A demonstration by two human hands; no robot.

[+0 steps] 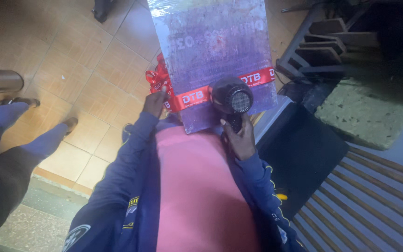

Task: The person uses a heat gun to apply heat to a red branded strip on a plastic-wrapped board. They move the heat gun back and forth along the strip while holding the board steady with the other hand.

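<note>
We've got the hair dryer (232,97) gripped in our right hand (240,138), fingers closed round the handle, rear grille facing up at the camera, nozzle aimed down at the wrapped board (213,46). Left hand (154,102) rests on the board's left edge right at the red ribbon (193,97); fingers look laid against it, but we can't tell if they're actually pinching the ribbon or just steadying.

The board stands upright in front of us, leaning against our pink shirt (197,186), its far end up over the tiled floor (85,70).

Doing this well, as we judge it:
- keep the dryer moving, don't park it on one patch; clear film puckers or burns through fast
- hold the nozzle near but off the film, and well apart from the ribbon bow
- left hand stays as the brace so the board doesn't swing
- work out from the ribbon band toward the edges

The board: tall flat rectangle, purple-grey face, covered in glossy clear film that catches light at the far end. Red ribbon with white print runs across its near part, bunched into a bow on the left edge. Print on the face is blurred.

Another person's legs (15,135) stand at left.
</note>
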